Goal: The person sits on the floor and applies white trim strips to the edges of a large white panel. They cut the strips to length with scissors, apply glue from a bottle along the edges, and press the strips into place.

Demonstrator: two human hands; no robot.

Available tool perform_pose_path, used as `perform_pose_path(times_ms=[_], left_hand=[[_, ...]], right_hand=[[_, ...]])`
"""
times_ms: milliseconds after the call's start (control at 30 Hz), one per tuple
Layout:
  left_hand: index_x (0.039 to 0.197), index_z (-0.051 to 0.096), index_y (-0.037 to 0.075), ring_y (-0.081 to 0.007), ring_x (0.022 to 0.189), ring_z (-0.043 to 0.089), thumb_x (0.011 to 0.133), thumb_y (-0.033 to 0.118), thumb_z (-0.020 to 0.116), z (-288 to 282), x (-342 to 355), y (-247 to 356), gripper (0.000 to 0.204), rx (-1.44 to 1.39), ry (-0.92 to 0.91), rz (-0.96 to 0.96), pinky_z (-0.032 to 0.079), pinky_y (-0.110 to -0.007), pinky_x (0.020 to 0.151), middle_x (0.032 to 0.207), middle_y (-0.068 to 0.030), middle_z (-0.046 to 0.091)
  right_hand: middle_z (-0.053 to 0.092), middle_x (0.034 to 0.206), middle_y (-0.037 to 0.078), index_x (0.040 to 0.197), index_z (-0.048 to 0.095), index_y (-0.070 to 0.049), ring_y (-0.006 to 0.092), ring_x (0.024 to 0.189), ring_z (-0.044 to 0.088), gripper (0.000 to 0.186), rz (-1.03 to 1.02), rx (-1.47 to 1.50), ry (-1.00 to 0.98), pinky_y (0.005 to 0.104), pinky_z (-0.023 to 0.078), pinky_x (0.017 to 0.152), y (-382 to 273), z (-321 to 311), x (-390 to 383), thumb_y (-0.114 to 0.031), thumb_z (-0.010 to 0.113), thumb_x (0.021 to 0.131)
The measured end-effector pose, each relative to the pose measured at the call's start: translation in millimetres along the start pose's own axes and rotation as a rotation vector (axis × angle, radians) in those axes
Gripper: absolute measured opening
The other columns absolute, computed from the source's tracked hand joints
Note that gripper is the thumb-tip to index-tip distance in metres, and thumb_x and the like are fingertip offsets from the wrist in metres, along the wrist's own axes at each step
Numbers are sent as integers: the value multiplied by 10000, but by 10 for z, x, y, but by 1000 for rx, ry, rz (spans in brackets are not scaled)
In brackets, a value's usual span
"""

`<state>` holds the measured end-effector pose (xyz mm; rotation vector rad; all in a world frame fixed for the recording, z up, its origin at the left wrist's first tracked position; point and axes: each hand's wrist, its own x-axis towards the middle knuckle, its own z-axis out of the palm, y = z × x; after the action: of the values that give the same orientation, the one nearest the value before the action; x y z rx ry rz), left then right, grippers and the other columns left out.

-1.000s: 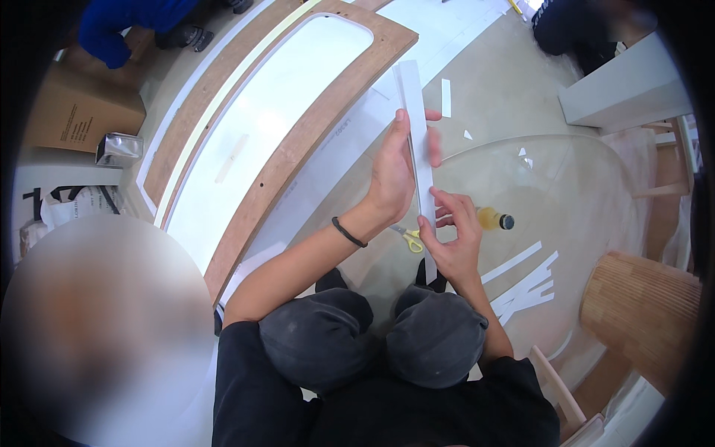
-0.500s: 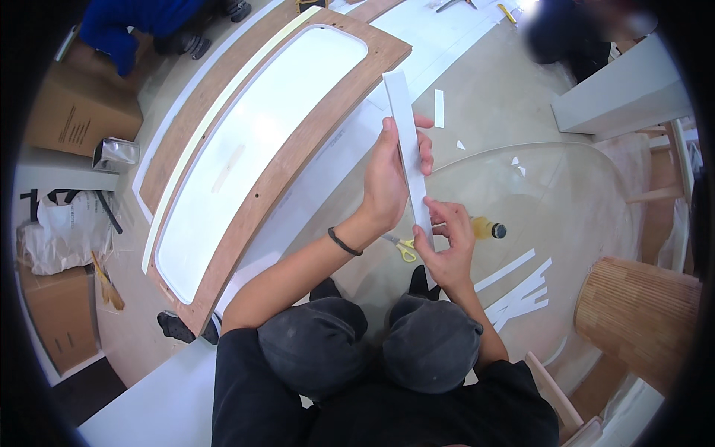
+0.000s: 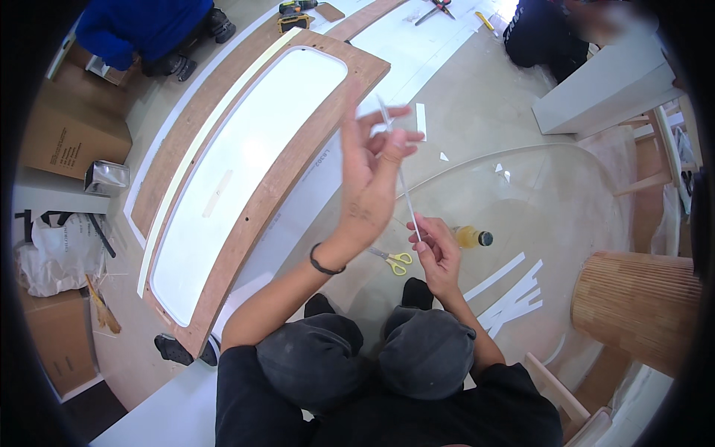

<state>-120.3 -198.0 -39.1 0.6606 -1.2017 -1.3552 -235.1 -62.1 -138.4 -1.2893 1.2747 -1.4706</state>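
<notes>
A thin white strip [image 3: 409, 203] stands almost edge-on in front of me, running from upper left to lower right. My right hand [image 3: 439, 257] pinches its lower end between thumb and fingers. Higher up, my left hand [image 3: 370, 175], blurred by motion, has its thumb and fingers around the strip's upper part. Left of my hands lies a long curved wooden frame [image 3: 287, 167] with a white inset panel [image 3: 238, 167]. Yellow-handled scissors [image 3: 395, 260] lie on the floor below my hands, and a bottle of yellowish liquid [image 3: 469, 237] is beside my right hand.
Several white strips [image 3: 506, 294] lie on the floor at right, near a ribbed wooden drum-shaped piece [image 3: 633, 309]. A drill [image 3: 298, 7] and a utility knife [image 3: 486, 24] are at the far side. Two people work there, one in blue [image 3: 141, 26]. Cardboard boxes [image 3: 71, 138] stand at left.
The strip has turned from showing its broad face to nearly edge-on. My left hand has rotated and shifted left; my right hand has moved slightly down. The view has shifted a little.
</notes>
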Motion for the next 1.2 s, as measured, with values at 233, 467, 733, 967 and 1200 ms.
perform_pose_path(times_ms=[233, 467, 733, 967, 1200], left_hand=[[1501, 393, 99, -264, 1009, 716, 1023, 162, 584, -148, 66, 134, 519, 93, -78, -13, 600, -358, 876, 1299, -197, 583], [1471, 449, 91, -243, 976, 721, 999, 208, 635, -202, 93, 66, 521, 112, 7, -150, 615, -342, 833, 1205, -173, 624], [1461, 451, 71, -225, 876, 730, 986, 239, 662, -217, 128, -11, 546, 286, 150, -148, 633, -342, 750, 1132, -164, 638], [1455, 384, -18, -280, 1129, 637, 1080, 421, 405, -220, 131, -143, 577, -183, -66, -442, 515, -411, 965, 1185, -173, 625], [1282, 457, -38, -156, 831, 458, 1106, 418, 329, -157, 52, -373, 505, -403, 13, -523, 452, -331, 796, 910, -52, 493]], right_hand=[[588, 1194, 126, 1369, 585, 19, 161, 1002, 582, 425, 96, 158, -7, 267, 497, 833, -73, -36, -40, -33, 514, 953], [596, 1217, 129, 1380, 581, 1, 167, 997, 597, 429, 155, 54, -79, 270, 500, 837, -237, -24, 16, -33, 493, 962], [695, 1099, 118, 1398, 532, 12, 126, 729, 618, 391, 166, -212, -63, 244, 527, 628, -247, 24, 102, -82, 506, 1019], [703, 1074, 116, 1345, 562, 16, 101, 675, 620, 361, 594, 462, -12, 237, 513, 548, -121, -10, 204, -154, 544, 1028], [712, 1095, 141, 1268, 598, 21, 119, 693, 669, 328, 687, 660, -117, 254, 566, 586, -177, -48, 274, -205, 565, 1032]])
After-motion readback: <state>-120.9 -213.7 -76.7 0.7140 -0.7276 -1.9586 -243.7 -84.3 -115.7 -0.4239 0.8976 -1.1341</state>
